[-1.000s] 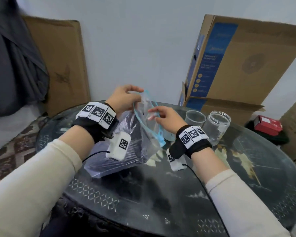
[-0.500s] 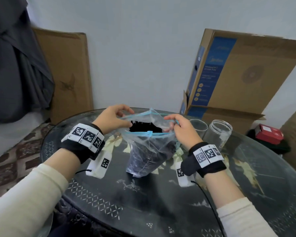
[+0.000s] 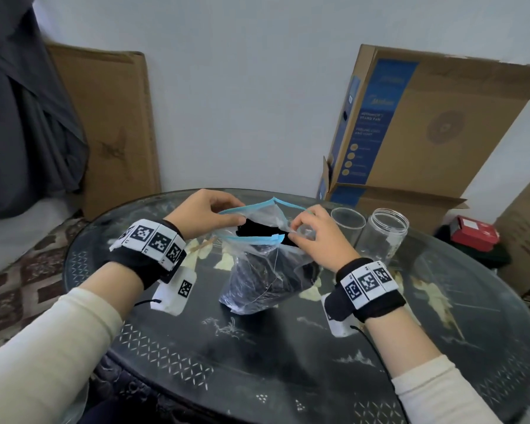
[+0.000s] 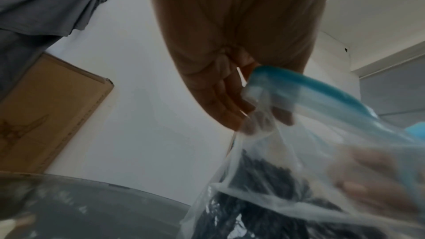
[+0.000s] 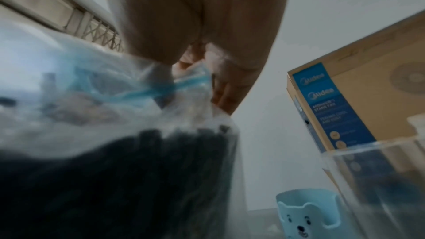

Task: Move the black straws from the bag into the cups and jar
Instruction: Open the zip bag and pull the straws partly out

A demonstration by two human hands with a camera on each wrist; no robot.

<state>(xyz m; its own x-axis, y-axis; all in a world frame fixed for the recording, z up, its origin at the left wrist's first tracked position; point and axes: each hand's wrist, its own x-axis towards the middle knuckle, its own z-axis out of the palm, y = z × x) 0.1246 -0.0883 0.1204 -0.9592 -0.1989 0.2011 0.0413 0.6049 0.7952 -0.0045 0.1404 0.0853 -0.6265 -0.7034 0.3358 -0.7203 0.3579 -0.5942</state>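
Note:
A clear zip bag with a blue seal stands upright on the dark round table, its mouth pulled open. Black straws fill it and show dark through the plastic. My left hand pinches the bag's left rim. My right hand pinches the right rim. A clear cup and a clear jar stand just right of the bag. A small blue bear cup shows in the right wrist view.
A large fan carton leans against the wall behind the cup and jar. A flat cardboard sheet and grey cloth are at the back left. A red box lies off the table's right side.
The bag went from lying tilted and sealed to standing upright with its mouth open. Both hands drew the rims apart and now hold them slightly wider.

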